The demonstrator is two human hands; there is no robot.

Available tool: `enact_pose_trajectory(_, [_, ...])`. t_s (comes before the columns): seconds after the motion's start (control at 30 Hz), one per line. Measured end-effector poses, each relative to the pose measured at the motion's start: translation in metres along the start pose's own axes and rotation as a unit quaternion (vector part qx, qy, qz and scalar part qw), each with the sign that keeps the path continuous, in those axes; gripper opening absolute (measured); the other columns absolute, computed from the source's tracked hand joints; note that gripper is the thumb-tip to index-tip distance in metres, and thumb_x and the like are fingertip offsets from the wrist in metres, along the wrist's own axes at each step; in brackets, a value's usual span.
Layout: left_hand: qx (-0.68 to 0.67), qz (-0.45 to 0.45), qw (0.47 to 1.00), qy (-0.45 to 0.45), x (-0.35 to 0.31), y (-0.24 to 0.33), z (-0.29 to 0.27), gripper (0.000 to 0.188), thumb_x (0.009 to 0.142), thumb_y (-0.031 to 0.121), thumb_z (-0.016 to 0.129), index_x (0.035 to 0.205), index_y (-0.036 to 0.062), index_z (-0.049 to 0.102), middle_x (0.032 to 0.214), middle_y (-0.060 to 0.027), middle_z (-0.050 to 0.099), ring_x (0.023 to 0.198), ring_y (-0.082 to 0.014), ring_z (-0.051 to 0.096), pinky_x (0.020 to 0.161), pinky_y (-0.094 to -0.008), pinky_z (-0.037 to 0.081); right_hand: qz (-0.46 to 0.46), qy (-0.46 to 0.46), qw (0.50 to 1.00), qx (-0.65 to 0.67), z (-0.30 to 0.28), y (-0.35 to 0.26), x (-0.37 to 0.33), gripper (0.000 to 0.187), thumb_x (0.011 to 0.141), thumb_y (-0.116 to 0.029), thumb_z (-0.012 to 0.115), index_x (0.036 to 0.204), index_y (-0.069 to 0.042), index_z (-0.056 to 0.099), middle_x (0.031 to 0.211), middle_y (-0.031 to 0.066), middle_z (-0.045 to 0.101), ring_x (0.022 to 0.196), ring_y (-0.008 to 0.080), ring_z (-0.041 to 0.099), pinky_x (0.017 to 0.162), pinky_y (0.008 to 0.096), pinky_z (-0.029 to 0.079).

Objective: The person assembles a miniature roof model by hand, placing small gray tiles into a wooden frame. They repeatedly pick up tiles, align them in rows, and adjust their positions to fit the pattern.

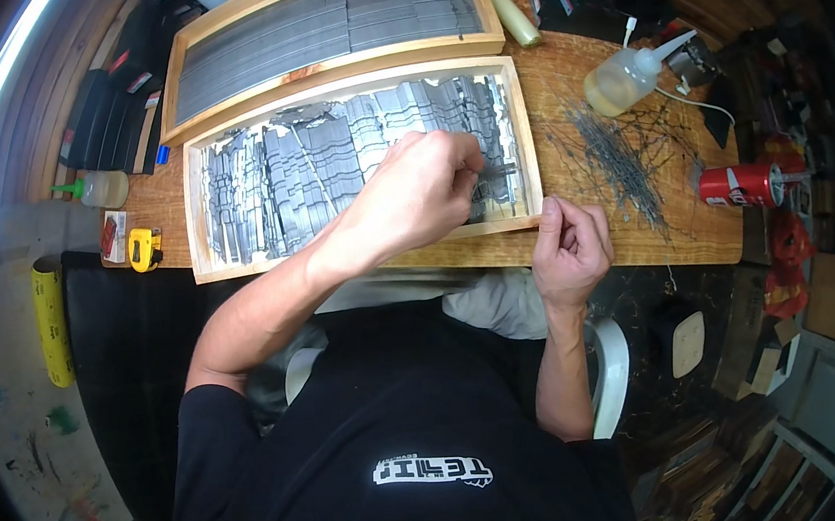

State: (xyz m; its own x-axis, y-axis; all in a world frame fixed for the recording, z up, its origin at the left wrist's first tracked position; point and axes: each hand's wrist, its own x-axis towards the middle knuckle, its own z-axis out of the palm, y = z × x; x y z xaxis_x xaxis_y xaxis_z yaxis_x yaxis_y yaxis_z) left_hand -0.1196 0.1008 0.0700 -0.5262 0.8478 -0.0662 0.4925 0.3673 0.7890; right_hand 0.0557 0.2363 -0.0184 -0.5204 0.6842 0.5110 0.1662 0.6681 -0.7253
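Note:
A shallow wooden-framed panel (202,225) lies at the table's near edge, covered with thin grey strips (321,166), many in wavy, broken rows. Over its right part, my left hand (414,195) bends down with fingertips pinched together; whatever they hold is hidden behind the knuckles. Just off the panel's near right corner is my right hand (574,251), its thumb and fingers closed. Its thumb tip comes close to the frame, and I cannot make out anything between the fingers. Loose thin grey strips (618,164) lie heaped on the table to the right.
Behind stands a second framed panel (256,54) with straight grey strips. A squeeze bottle (621,79) and a red can (741,185) are at the right. On the left are a yellow tape measure (144,249) and a green-tipped bottle (103,189). The wooden table (702,233) ends near my body.

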Motion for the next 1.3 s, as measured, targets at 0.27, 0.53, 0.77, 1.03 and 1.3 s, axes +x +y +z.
enact_pose_trajectory(0.27, [0.027,-0.002,0.999,-0.046,0.018,0.004,-0.012,0.022,0.090,0.002,0.067,0.106,-0.0086,0.076,0.084,-0.0211,0.077,0.079,-0.0266,0.078,0.073,-0.0393,0.060,-0.005,-0.003,1.000,-0.002,0.000,-0.001,0.000,0.009,0.094,-0.006,0.081,0.100,0.000,0.078,0.081,0.0020,0.062,0.054,0.0079,0.048,0.049,0.0269,0.038])
enact_pose_trajectory(0.53, [-0.090,-0.072,0.989,-0.094,0.029,-0.018,-0.012,0.017,0.097,0.000,0.067,0.108,-0.0089,0.075,0.091,-0.0154,0.079,0.084,-0.0182,0.077,0.076,-0.0313,0.062,-0.007,0.000,1.000,-0.009,0.001,0.001,-0.001,0.009,0.094,-0.006,0.081,0.100,0.000,0.078,0.079,0.0016,0.061,0.054,0.0080,0.047,0.049,0.0268,0.037])
enact_pose_trajectory(0.77, [-0.076,-0.072,0.990,-0.099,0.031,-0.014,-0.014,0.017,0.097,-0.001,0.066,0.107,-0.0086,0.076,0.091,-0.0157,0.079,0.084,-0.0184,0.077,0.076,-0.0313,0.061,-0.009,0.005,1.000,-0.011,0.002,0.000,-0.001,0.009,0.094,-0.006,0.081,0.099,0.000,0.078,0.078,0.0013,0.061,0.054,0.0077,0.047,0.049,0.0266,0.038])
enact_pose_trajectory(1.03, [-0.066,-0.044,0.990,-0.120,0.041,-0.014,-0.023,0.018,0.098,-0.003,0.065,0.111,-0.0092,0.076,0.091,-0.0151,0.078,0.085,-0.0192,0.076,0.078,-0.0321,0.061,-0.009,0.007,1.000,-0.016,0.002,-0.001,-0.001,0.008,0.095,-0.007,0.081,0.098,0.000,0.078,0.078,0.0015,0.061,0.054,0.0080,0.048,0.049,0.0269,0.038])
enact_pose_trajectory(1.3, [-0.150,-0.052,0.981,-0.110,0.036,-0.033,-0.019,0.015,0.100,-0.002,0.067,0.111,-0.0076,0.075,0.094,-0.0135,0.078,0.085,-0.0171,0.075,0.078,-0.0309,0.060,0.058,-0.010,0.991,0.123,0.002,0.006,0.006,0.014,0.095,-0.007,0.080,0.106,0.002,0.077,0.085,0.0030,0.064,0.059,0.0085,0.051,0.053,0.0249,0.041])
